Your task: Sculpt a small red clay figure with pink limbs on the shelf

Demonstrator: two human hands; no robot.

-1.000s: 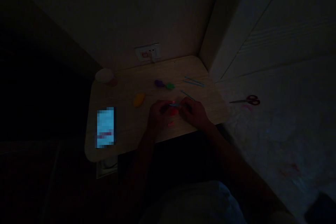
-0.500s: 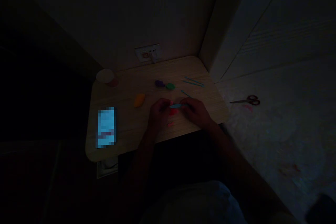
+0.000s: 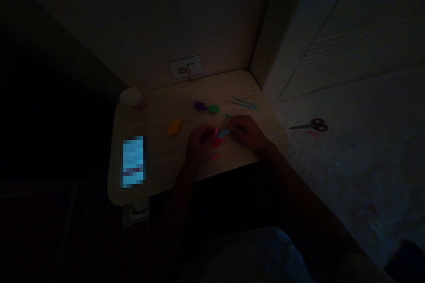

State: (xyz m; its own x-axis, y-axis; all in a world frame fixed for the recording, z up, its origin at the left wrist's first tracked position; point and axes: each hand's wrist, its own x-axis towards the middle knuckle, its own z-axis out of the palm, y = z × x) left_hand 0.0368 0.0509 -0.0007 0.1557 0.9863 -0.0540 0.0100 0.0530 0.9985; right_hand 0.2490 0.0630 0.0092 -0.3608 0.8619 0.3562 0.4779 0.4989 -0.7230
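Change: the right hand [image 3: 249, 135] has shifted up the tabletop [image 3: 156, 150], away from the near edge, and the light-blue stick [image 3: 224, 133] has swung from nearly level to a slant.

Position: the stick is in the air over the tabletop, between the two hands, just above a red lump of modelling clay [image 3: 217, 142].

Direction: its long axis runs across the view, rising from lower left to upper right, with the upper end toward the right hand.

Look: slim, smooth and pale blue, with a small pinkish-red bit at its lower-left end; the dim light hides any finer detail.

Left hand: the left hand [image 3: 201, 143] is curled closed, its fingers [image 3: 214, 131] gripping the stick's lower-left end.

Right hand: fingers curled together, pinching the upper-right end; the hands stay apart, joined only by the stick.

Nearby: a pink clay scrap [image 3: 215, 156] lies below the red lump, and a thin blue stick [image 3: 229, 116] lies by the right hand's fingers.

Rest: orange clay [image 3: 175, 126], purple clay [image 3: 200, 105], green clay [image 3: 214, 108], two more blue sticks [image 3: 244, 103], a pixelated phone [image 3: 133, 162] and a wall socket [image 3: 184, 67]; scissors [image 3: 308, 126] lie off the tabletop, to the right.
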